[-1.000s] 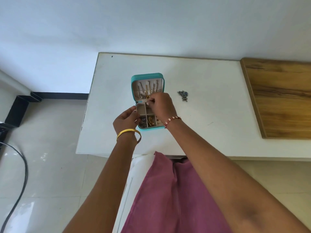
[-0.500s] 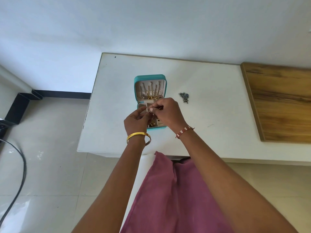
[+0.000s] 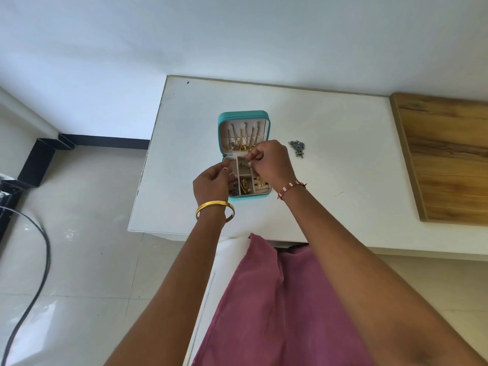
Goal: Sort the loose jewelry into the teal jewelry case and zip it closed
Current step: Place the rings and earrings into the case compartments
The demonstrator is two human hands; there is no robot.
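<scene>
Over open teal case on tabletop: R hand grip pinches small jewelry piece; L hand loosely curled, holding nothing; loose cluster to R.

We are working from one view only, a wide-angle camera worn on the head, so no second view is sharing the scene. It is looking forward and steeply down from above the white rectangular tabletop, past both forearms, and facing the pale wall behind. The open teal zip-around jewelry case is sitting near the middle of the frame, at arm's reach.
</scene>
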